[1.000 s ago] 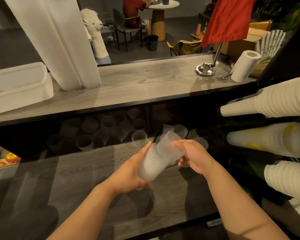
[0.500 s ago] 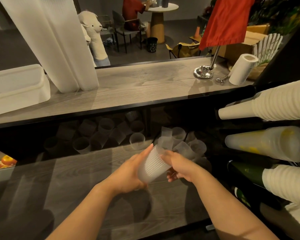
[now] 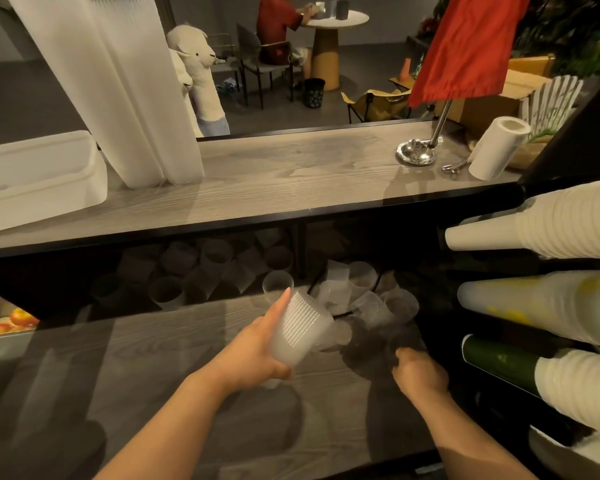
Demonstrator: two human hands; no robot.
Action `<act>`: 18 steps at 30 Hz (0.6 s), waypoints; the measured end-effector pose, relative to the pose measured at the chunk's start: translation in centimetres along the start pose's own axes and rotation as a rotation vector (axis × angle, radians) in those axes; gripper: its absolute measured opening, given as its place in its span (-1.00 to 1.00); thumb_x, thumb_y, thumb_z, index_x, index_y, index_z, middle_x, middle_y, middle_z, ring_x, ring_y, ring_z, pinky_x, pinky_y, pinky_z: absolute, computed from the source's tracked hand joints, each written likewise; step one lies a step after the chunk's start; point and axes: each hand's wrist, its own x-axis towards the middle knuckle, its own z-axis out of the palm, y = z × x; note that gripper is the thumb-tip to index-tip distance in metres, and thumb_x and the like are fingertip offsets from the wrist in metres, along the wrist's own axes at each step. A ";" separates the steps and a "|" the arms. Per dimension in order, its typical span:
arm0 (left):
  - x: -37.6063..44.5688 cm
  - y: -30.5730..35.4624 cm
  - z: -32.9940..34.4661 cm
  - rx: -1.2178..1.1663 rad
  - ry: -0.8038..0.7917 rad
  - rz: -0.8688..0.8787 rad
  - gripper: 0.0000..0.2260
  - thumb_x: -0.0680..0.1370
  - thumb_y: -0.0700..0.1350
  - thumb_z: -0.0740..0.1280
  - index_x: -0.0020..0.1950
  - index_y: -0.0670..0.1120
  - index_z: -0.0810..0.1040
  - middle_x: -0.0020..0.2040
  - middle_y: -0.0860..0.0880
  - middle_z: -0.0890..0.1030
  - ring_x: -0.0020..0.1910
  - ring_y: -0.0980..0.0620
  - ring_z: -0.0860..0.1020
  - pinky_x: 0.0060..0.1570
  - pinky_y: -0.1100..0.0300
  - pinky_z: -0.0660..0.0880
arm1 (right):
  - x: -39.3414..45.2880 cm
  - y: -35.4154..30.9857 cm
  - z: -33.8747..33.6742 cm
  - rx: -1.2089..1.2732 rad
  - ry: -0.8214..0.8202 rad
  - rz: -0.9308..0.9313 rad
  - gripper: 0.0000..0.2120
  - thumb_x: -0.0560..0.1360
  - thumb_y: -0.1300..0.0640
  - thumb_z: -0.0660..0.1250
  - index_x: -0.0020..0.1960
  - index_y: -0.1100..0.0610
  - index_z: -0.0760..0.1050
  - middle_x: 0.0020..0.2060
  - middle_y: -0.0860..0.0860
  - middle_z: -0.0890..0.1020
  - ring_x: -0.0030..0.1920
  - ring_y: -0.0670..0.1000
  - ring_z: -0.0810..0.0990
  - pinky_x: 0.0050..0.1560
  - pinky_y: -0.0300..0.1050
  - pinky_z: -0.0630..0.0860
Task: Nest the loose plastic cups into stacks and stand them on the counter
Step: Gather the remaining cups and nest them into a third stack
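My left hand (image 3: 253, 355) grips a short stack of nested, ribbed translucent cups (image 3: 300, 332), tilted with the rims pointing up and away, above the lower wooden counter (image 3: 153, 375). My right hand (image 3: 420, 373) hovers low to the right of the stack, apart from it. Its fingers bend down toward the shadow and nothing shows in them. Loose translucent cups (image 3: 371, 304) lie jumbled just beyond both hands, and one upright cup (image 3: 277, 283) stands behind the stack. More loose cups (image 3: 174, 289) sit dimly under the upper shelf.
Tall white cup stacks (image 3: 125, 98) lean on the upper counter (image 3: 291, 174), beside a white tub (image 3: 32, 178). A flag stand (image 3: 417, 152) and paper roll (image 3: 497, 148) stand at its right. Horizontal cup sleeves (image 3: 551, 306) jut in from the right.
My right hand pushed a cup down into the stack in my left hand, let go, and dropped away to the lower right. The stack is now held by the left hand alone.
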 end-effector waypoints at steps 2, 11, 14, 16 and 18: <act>0.0 -0.1 0.0 0.000 0.000 -0.002 0.15 0.34 -0.07 0.57 0.47 0.54 -0.26 0.42 0.12 0.28 0.28 0.06 0.40 0.27 0.00 0.50 | -0.1 0.0 0.5 -0.008 0.046 -0.017 -0.71 0.62 -0.03 0.18 0.30 -0.05 0.47 0.19 0.01 0.60 0.20 0.05 0.58 0.08 -0.07 0.54; 0.1 0.0 -0.4 0.023 -0.012 0.011 0.15 0.33 -0.05 0.57 0.49 0.51 -0.25 0.43 0.12 0.30 0.29 0.08 0.40 0.28 0.01 0.49 | -2.1 -0.5 -2.6 0.629 0.510 -0.112 -0.66 0.57 -0.18 0.17 -0.10 0.07 0.50 -0.05 0.07 0.52 -0.12 0.03 0.51 -0.14 -0.04 0.50; 0.0 0.3 -0.3 0.039 -0.021 0.040 0.15 0.33 -0.04 0.57 0.50 0.50 -0.25 0.45 0.13 0.29 0.31 0.09 0.37 0.30 0.04 0.46 | -3.4 -2.5 -6.7 1.058 0.376 -0.240 -0.75 0.57 -0.13 0.26 0.01 0.04 0.55 0.03 0.00 0.54 -0.03 -0.07 0.54 0.00 -0.10 0.48; -0.1 0.6 -0.2 0.046 -0.021 0.059 0.15 0.33 -0.05 0.57 0.51 0.49 -0.24 0.44 0.17 0.28 0.32 0.10 0.36 0.30 0.10 0.42 | -4.8 -4.1 -9.0 1.261 0.229 -0.330 -0.78 0.58 -0.09 0.28 0.05 0.03 0.58 0.00 -0.03 0.61 0.01 -0.07 0.60 0.04 -0.12 0.54; -0.2 0.8 -0.3 0.052 -0.014 0.075 0.15 0.33 -0.06 0.57 0.51 0.48 -0.24 0.44 0.19 0.27 0.33 0.11 0.35 0.31 0.13 0.40 | -6.1 -5.4 -10.2 1.322 0.136 -0.441 -0.82 0.59 -0.01 0.28 0.00 0.05 0.60 -0.09 -0.03 0.66 -0.03 -0.08 0.63 -0.02 -0.19 0.57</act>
